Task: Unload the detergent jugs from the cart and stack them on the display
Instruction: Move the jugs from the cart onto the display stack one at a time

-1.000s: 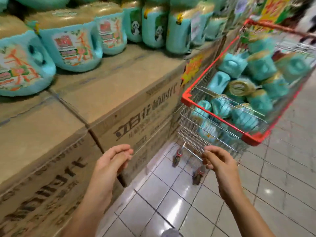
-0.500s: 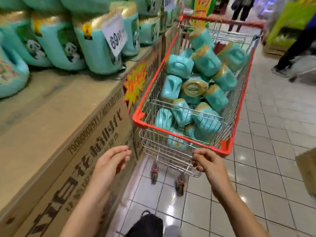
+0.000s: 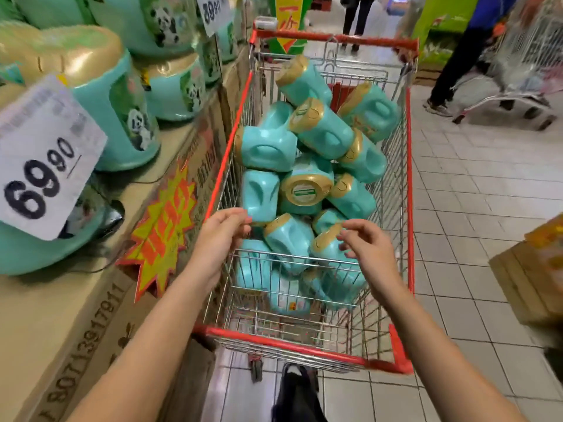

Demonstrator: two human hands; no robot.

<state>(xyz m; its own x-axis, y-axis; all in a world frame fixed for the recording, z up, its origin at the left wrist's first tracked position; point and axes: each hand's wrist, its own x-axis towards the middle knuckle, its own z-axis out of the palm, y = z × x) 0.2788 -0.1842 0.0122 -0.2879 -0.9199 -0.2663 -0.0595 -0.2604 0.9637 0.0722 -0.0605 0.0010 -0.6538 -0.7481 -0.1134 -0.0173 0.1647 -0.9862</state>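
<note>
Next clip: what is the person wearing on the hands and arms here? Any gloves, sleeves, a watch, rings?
Nothing shows. The left hand and right hand are bare, with no gloves and no rings visible. The left forearm and right forearm are uncovered down to the picture's lower edge: no sleeve, watch or wristband in view.

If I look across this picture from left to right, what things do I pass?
White price tag → yellow and orange starburst sign → left hand → right hand → cart's right rim → brown box at the right edge.
</note>
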